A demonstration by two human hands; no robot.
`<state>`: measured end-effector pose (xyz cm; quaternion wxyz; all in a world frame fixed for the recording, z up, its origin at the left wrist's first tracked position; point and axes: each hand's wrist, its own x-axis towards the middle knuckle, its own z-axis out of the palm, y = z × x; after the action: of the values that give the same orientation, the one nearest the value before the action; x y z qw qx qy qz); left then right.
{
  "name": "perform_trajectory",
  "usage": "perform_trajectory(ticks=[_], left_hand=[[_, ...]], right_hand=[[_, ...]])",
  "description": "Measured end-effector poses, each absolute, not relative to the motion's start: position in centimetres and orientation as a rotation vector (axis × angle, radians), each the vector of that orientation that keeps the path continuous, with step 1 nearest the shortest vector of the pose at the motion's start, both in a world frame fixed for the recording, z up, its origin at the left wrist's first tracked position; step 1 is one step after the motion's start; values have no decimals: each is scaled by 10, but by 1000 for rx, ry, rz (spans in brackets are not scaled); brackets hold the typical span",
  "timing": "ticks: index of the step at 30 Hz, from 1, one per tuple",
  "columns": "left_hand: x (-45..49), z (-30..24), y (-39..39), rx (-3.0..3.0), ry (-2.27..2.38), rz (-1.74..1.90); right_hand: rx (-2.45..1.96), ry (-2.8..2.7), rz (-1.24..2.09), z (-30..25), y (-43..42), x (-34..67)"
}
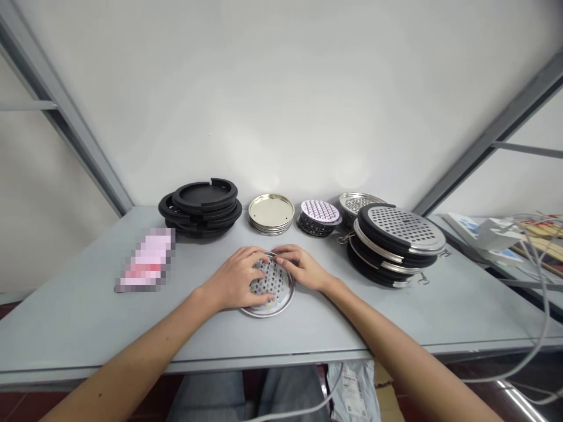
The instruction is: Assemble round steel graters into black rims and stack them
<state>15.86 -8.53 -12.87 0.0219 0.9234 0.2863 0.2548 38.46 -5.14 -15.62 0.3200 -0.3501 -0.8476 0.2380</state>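
Note:
A round silver pan with a perforated disc (270, 293) lies flat on the grey table (79, 310), close to its front edge. My left hand (235, 281) rests on the pan's left side with curled fingers pressing the disc. My right hand (301, 266) touches the pan's far right rim, fingers bent down onto it. The fingertips of both hands nearly meet at the pan's far edge.
Along the back stand a stack of black rings (201, 205), a pile of plain metal lids (271, 213), a small stack of perforated discs (319, 217), and assembled black-and-metal units (396, 240) at the right. A pink blurred item (147, 261) lies at left. Cables (528, 246) run at right.

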Motion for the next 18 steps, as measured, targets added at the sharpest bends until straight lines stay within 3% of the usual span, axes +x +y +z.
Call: perform_trajectory(ticks=[18], left_hand=[[160,-124,-89,2881,949,669]], right_hand=[[-975,-2214,755,-157,-42,384]])
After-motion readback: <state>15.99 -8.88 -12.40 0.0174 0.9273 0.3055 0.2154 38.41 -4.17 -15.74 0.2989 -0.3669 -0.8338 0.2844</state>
